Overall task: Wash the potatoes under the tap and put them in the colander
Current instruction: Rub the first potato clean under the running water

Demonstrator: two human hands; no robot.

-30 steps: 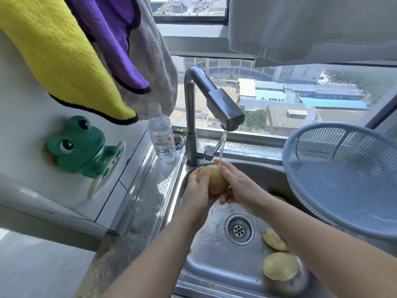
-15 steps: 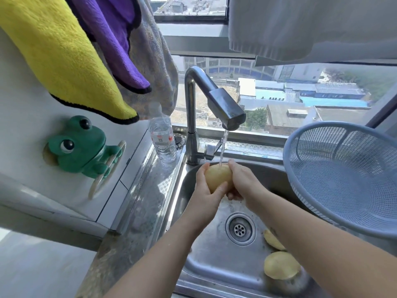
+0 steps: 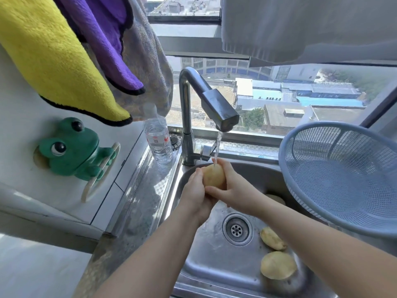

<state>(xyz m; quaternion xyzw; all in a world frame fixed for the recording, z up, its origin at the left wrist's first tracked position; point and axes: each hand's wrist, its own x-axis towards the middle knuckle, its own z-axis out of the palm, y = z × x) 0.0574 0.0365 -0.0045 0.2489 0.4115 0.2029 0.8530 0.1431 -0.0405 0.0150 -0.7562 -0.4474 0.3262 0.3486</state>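
A pale yellow potato sits under the thin stream from the steel tap, above the steel sink. My left hand grips it from the left and below. My right hand wraps round its right side, thumb across the bottom. Two more potatoes lie on the sink floor right of the drain, and a third potato shows partly behind my right forearm. The blue mesh colander stands tilted at the sink's right edge, with nothing in it.
A clear water bottle stands left of the tap base. A green frog holder is fixed to the left wall. Yellow cloth and purple cloth hang above it. A window runs behind the sink.
Both hands have turned the potato under the stream; my right thumb has slid beneath it and my left hand has shifted lower on its left side.
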